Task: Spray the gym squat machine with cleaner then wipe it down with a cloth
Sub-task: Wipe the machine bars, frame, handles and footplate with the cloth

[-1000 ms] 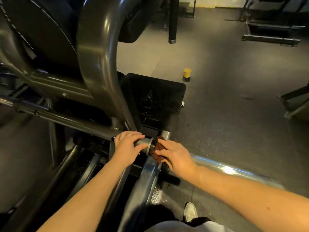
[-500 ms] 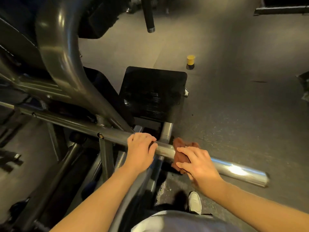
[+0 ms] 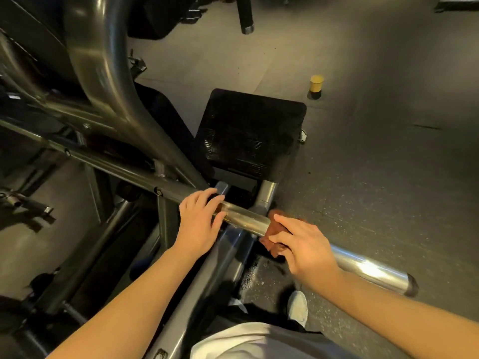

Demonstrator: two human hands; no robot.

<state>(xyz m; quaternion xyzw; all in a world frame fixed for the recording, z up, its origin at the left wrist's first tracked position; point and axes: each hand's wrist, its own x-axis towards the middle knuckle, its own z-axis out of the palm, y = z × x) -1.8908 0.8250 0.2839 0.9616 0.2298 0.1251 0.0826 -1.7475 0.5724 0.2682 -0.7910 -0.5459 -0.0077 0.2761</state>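
A shiny steel bar (image 3: 246, 218) of the squat machine runs from the upper left to a free end at the lower right. My left hand (image 3: 199, 221) rests on the bar with its fingers laid over the top. Just to its right, my right hand (image 3: 303, 244) presses a brown cloth (image 3: 274, 237) around the bar. Most of the cloth is hidden under my fingers. A small yellow-capped bottle (image 3: 316, 85) stands on the floor at the upper right, far from both hands.
The machine's thick curved frame (image 3: 103, 73) rises at the upper left, with a black footplate (image 3: 248, 136) behind the bar. Lower frame tubes (image 3: 207, 268) run beneath my arms. My white shoe (image 3: 298, 307) stands on speckled rubber floor (image 3: 363, 177).
My right hand has slid the cloth along the bar toward its free end. My left hand stays on the bar with looser fingers. The camera has shifted, showing more of the bar's end.
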